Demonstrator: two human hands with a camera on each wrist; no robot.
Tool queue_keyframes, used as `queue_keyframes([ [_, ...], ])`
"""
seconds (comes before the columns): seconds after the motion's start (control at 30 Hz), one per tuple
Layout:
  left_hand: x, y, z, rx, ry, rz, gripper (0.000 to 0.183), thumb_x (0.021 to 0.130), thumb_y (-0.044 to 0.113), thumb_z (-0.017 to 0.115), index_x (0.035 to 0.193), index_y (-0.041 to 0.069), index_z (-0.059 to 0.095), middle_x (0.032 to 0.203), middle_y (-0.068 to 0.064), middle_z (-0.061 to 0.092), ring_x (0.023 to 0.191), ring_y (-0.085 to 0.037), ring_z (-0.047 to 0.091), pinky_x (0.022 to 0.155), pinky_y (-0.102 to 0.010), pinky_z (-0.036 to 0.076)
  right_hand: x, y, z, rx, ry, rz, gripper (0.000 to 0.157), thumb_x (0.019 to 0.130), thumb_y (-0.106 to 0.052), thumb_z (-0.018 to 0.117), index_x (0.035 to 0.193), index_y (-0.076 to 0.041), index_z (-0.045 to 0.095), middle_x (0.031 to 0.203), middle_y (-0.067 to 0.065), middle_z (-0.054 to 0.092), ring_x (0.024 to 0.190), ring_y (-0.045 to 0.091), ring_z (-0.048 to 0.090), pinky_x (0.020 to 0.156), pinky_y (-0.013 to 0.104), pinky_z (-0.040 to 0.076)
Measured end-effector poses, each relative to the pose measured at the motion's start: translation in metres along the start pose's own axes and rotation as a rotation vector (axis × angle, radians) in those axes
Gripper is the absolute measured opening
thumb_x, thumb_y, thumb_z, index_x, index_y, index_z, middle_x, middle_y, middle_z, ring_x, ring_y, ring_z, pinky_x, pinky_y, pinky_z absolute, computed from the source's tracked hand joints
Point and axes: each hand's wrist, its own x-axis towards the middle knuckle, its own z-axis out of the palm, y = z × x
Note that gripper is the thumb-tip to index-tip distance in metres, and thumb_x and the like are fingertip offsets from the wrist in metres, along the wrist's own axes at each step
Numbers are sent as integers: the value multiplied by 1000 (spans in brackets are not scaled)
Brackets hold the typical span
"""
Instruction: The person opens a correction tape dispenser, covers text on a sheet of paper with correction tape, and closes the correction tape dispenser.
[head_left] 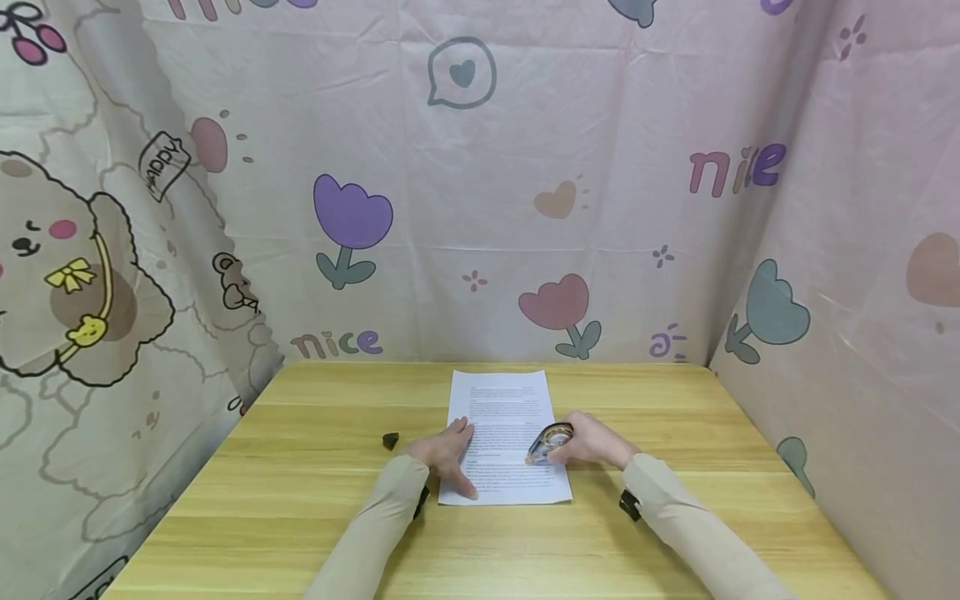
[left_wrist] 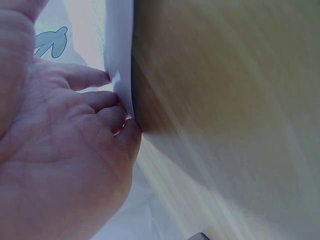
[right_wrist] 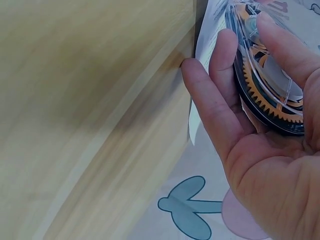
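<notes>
Now right hand [head_left: 592, 443] grips correction tape [head_left: 550, 441] on paper [head_left: 504, 417]; left hand [head_left: 444, 454] lies flat.

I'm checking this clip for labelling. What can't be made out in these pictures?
- Printed text on the sheet of paper: too small in the head view, edge-on in both wrist views.
- Tip of the correction tape dispenser: cut off by the frame in the right wrist view, covered by the right hand from the head.
- Small dark object on the table: too small to identify.
</notes>
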Motion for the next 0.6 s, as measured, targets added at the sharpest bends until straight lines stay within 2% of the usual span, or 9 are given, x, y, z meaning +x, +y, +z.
queue_keyframes([
  [0.4,0,-2,-1,31,-12,19,125,63,40,91,154,-5,17,163,-24,6,152,-35,7,125,-45,12,-2,1,-3,-10,-10,-29,25,69,-14,87,88,-9,71,77,-1,68,70,15,62,68,29,53],
  [0.6,0,-2,-1,31,-14,17,124,64,39,91,154,-4,17,163,-23,7,152,-34,8,125,-45,12,-5,2,-5,-10,2,-4,29,69,-14,87,90,-6,69,78,1,67,71,16,61,68,29,54],
])
